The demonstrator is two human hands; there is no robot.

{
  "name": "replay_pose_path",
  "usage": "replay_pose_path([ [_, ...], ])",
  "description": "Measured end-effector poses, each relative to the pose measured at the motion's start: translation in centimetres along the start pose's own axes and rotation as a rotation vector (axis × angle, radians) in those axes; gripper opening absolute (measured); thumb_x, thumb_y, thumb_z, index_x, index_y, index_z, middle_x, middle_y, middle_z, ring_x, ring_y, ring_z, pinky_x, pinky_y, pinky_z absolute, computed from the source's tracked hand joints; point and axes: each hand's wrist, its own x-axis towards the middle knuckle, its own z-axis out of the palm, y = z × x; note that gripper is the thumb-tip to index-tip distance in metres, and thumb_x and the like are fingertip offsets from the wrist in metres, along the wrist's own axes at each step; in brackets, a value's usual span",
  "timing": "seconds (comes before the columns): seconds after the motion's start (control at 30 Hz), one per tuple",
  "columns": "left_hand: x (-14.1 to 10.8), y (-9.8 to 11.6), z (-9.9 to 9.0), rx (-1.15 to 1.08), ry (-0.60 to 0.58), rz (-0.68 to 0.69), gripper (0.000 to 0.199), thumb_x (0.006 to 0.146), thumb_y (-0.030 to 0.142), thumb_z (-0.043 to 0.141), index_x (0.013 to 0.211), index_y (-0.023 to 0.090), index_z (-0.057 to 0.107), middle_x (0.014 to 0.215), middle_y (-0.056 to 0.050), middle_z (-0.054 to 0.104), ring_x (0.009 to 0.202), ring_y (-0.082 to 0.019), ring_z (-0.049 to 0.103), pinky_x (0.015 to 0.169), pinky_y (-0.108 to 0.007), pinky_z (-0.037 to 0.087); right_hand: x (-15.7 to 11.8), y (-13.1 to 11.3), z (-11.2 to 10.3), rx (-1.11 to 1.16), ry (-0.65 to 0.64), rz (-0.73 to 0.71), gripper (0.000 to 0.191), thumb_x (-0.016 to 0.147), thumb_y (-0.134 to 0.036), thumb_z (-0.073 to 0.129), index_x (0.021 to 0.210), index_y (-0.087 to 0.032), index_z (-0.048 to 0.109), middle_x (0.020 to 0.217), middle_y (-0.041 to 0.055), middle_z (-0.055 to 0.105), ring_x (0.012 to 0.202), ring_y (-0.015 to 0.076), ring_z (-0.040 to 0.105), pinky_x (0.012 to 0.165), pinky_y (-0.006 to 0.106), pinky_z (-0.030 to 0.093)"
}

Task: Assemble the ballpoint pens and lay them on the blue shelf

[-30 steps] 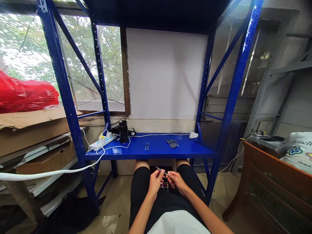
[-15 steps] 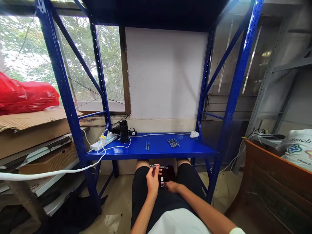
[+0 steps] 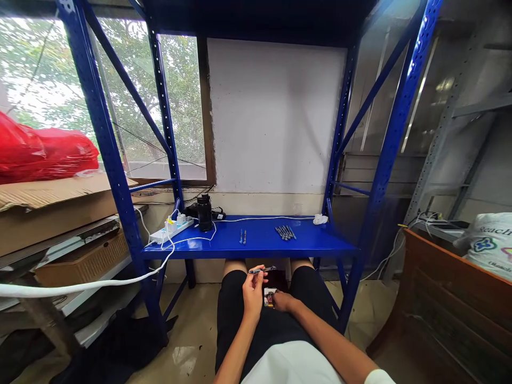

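Closest in, the right hand [image 3: 285, 302] is working low between the thighs [image 3: 231, 304], right at a pack [image 3: 266, 292]; whether its grip is clenched, I can't tell. Just beyond, the left hand [image 3: 253, 293] is pinching a pen [image 3: 269, 269], holding it nearly level short of the worktop [image 3: 262, 239]. Up there, two pens [image 3: 242, 237] are lying left, a bunch of pens [image 3: 285, 233] right. Farther back, a bottle [image 3: 204, 214] is standing beside the power strip [image 3: 160, 236].

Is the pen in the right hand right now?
No, the pen is held up in the left hand, while the right hand is lower down, apart from it.
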Motion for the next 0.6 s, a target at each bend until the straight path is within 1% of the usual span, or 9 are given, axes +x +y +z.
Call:
replay_pose_path([
  [0.1,0.0,-0.1,0.0,-0.005,0.009,-0.018,0.053,0.088,0.065,0.076,0.114,0.018,0.080,0.108,-0.012,0.078,0.090,-0.024,0.074,0.078,-0.035,0.062,-0.3,0.0,-0.6,0.015,0.012,0.046,0.018,0.093,-0.030,0.080,0.100,-0.016,0.071,0.107,0.0082,0.074,0.095,0.0221,0.072,0.085,0.037,0.058],
  [0.2,0.2,0.0,0.0,-0.012,0.038,-0.047,0.056,0.085,0.067,0.078,0.108,0.017,0.081,0.097,-0.010,0.078,0.085,-0.024,0.073,0.075,-0.033,0.061,-0.7,-0.1,-1.5,0.073,0.105,0.051,0.020,0.084,-0.022,0.081,0.099,-0.017,0.068,0.107,0.0127,0.075,0.100,0.0277,0.072,0.082,0.034,0.051],
  [0.27,0.3,0.0,0.0,-0.016,0.055,-0.069,0.054,0.083,0.068,0.079,0.098,0.016,0.081,0.088,-0.008,0.076,0.081,-0.023,0.072,0.072,-0.032,0.060,-1.2,-0.2,-2.2,0.128,0.187,0.028,0.018,0.085,-0.022,0.075,0.100,-0.018,0.066,0.106,0.0131,0.075,0.102,0.0287,0.071,0.081,0.033,0.048],
  [0.33,0.3,-0.1,-0.1,-0.025,0.063,-0.090,0.052,0.081,0.067,0.081,0.088,0.016,0.079,0.080,-0.006,0.074,0.077,-0.022,0.071,0.070,-0.030,0.058,-1.8,-0.4,-2.9,0.193,0.271,-0.016,0.017,0.091,-0.027,0.070,0.105,-0.019,0.064,0.105,0.0111,0.075,0.100,0.0267,0.071,0.080,0.031,0.046],
  [0.37,0.3,-0.1,0.0,-0.031,0.064,-0.102,0.052,0.081,0.067,0.081,0.086,0.015,0.078,0.078,-0.006,0.073,0.075,-0.022,0.071,0.069,-0.030,0.058,-2.1,-0.5,-3.2,0.225,0.308,-0.040,0.020,0.093,-0.031,0.068,0.109,-0.020,0.062,0.105,0.0094,0.075,0.096,0.0248,0.070,0.078,0.029,0.046],
  [0.47,0.3,-0.3,0.0,-0.051,0.052,-0.146,0.053,0.079,0.067,0.083,0.085,0.015,0.078,0.078,-0.006,0.074,0.075,-0.021,0.071,0.068,-0.029,0.058,-3.5,-1.1,-4.1,0.328,0.391,-0.120,0.032,0.098,-0.047,0.065,0.120,-0.024,0.057,0.098,0.0035,0.074,0.073,0.0179,0.065,0.066,0.026,0.043],
  [0.53,0.3,-0.5,0.0,-0.063,0.044,-0.174,0.054,0.077,0.067,0.085,0.084,0.014,0.077,0.078,-0.007,0.074,0.076,-0.022,0.072,0.068,-0.029,0.059,-4.3,-1.5,-4.6,0.428,0.455,-0.201,0.035,0.099,-0.053,0.064,0.119,-0.024,0.057,0.092,0.0013,0.071,0.063,0.0151,0.058,0.061,0.025,0.041],
  [0.6,0.4,-0.7,0.0,-0.074,0.041,-0.190,0.054,0.076,0.067,0.085,0.085,0.014,0.078,0.079,-0.007,0.074,0.077,-0.022,0.073,0.068,-0.029,0.060,-5.1,-1.9,-4.9,0.502,0.531,-0.281,0.033,0.101,-0.055,0.061,0.111,-0.024,0.060,0.087,0.0009,0.068,0.063,0.0153,0.056,0.061,0.026,0.041],
])
